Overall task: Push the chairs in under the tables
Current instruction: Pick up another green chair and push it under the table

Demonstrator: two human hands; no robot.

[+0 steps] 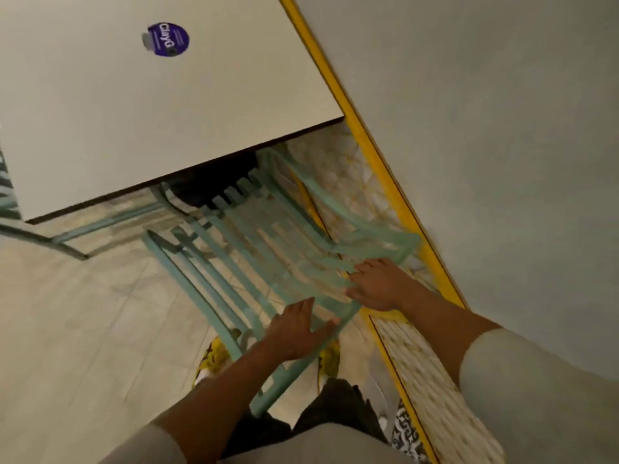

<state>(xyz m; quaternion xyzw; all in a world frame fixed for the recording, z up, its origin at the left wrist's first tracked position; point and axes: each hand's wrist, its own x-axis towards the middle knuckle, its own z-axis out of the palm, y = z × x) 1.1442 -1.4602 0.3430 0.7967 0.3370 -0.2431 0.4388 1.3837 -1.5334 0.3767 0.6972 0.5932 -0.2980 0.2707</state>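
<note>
A mint-green slatted metal chair [234,249] stands in front of me, its seat partly under the near edge of a white table [100,112]. The chair looks motion-blurred. My left hand [298,333] rests on the top rail of the chair's backrest, fingers spread over it. My right hand [375,286] grips the same rail further right, near the wall. The chair's front legs are hidden beneath the tabletop.
A grey wall [502,128] with a yellow strip [368,139] runs close along the chair's right side. A round purple sticker [167,39] lies on the table. Another green chair frame [67,229] shows at left. My yellow shoes [214,360] stand on tiled floor.
</note>
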